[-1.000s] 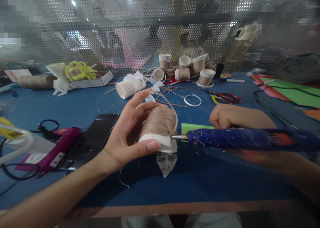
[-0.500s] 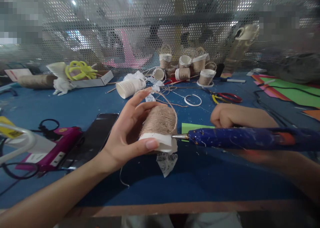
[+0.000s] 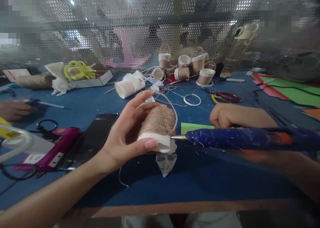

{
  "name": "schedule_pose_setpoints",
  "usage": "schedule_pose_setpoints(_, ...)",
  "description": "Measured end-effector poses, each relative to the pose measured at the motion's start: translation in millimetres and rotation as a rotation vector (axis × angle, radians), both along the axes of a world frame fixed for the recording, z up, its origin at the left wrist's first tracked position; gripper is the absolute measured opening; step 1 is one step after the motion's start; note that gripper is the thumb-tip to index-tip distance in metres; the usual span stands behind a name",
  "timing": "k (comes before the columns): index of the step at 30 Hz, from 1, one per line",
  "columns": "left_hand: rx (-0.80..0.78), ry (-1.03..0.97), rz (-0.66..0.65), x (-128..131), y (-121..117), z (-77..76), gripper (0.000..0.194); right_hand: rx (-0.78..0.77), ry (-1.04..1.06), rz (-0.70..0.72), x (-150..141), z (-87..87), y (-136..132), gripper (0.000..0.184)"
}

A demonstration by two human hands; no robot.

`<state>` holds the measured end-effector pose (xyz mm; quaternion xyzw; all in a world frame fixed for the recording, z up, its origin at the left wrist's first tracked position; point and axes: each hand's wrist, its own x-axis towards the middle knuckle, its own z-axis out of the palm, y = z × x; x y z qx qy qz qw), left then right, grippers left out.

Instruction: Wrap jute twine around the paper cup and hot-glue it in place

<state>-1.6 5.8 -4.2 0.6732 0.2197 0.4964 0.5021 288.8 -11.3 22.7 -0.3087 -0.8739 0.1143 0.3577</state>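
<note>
My left hand [image 3: 130,134] is wrapped around a twine-wrapped paper cup [image 3: 158,121], thumb pressing on its white rim, which faces toward me. A twine handle [image 3: 172,106] arches along the cup's right side, and a scrap of printed thin paper [image 3: 165,164] hangs below the rim. In my right hand [image 3: 240,116], the fingers are closed around a blue hot glue gun [image 3: 232,138], which hides part of them. Its metal nozzle [image 3: 178,137] touches or nearly touches the rim where the handle meets it.
Behind stand several small twine baskets [image 3: 206,76], stacked paper cups [image 3: 125,89], a white ring [image 3: 192,100] and scissors [image 3: 227,97]. To the left lie a phone [image 3: 96,131] and a magenta power strip [image 3: 60,148]. Another person's hand [image 3: 15,110] holds a dark tool at the left edge.
Another person's hand with a dark tool has come in at the left edge. My hands, the cup and the glue gun keep nearly the same positions; the view has shifted slightly.
</note>
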Motion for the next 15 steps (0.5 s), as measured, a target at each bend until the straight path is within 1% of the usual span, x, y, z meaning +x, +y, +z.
schedule_pose_setpoints(6, 0.075, 0.109, -0.015, -4.7, 0.0, 2.1, 0.062, 0.013, -0.010, 0.011, 0.6, 1.0, 1.5, 0.026)
schedule_pose_setpoints(10, 0.075, 0.151, -0.010, -6.9, -1.1, 1.4, 0.063, 0.015, -0.007, 0.005, 0.1, 0.0, 1.9, 0.027)
schedule_pose_setpoints(15, 0.059, 0.176, -0.004, -6.0, -1.9, 2.5, 0.060, 0.017, -0.010, 0.004, 1.3, -1.2, 1.6, 0.024)
